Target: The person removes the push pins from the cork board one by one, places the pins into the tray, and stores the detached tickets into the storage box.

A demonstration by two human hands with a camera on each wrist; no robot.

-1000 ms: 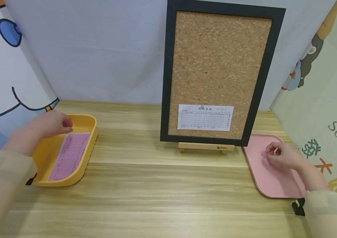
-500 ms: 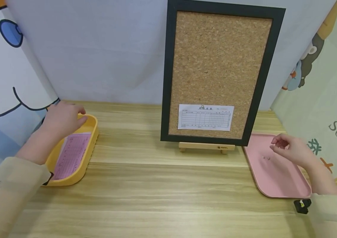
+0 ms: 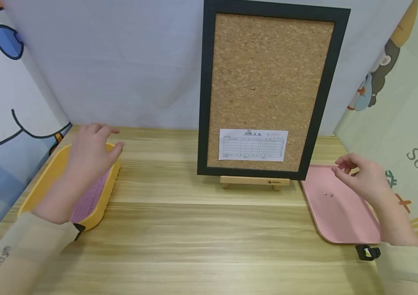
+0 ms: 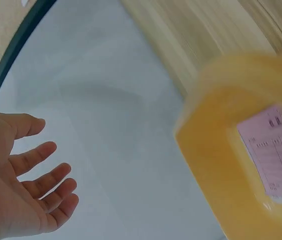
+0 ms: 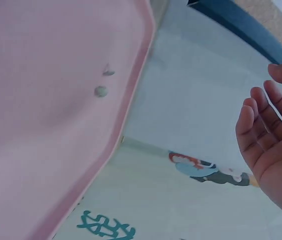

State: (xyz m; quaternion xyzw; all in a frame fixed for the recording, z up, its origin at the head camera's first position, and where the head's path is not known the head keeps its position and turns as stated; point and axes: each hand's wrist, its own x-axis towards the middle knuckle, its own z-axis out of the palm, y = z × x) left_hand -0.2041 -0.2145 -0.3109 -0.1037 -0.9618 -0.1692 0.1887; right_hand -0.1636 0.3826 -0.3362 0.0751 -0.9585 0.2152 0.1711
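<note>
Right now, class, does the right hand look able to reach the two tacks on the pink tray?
Probably yes: the right hand holds nothing, the tacks lie uncovered on the pink tray, and nothing visible stands in between.

One black-framed cork board (image 3: pixel 268 78), one white printed slip (image 3: pixel 253 145) on it, one wooden stand (image 3: pixel 255 180) beneath, one yellow basket (image 3: pixel 108 190), at least one pink printed slip (image 3: pixel 90 200) inside, one pink tray (image 3: pixel 341 223), two small metal pins (image 5: pixel 101 91) on it, two sleeves (image 3: pixel 28 250), one wooden counter (image 3: pixel 179 241)
</note>
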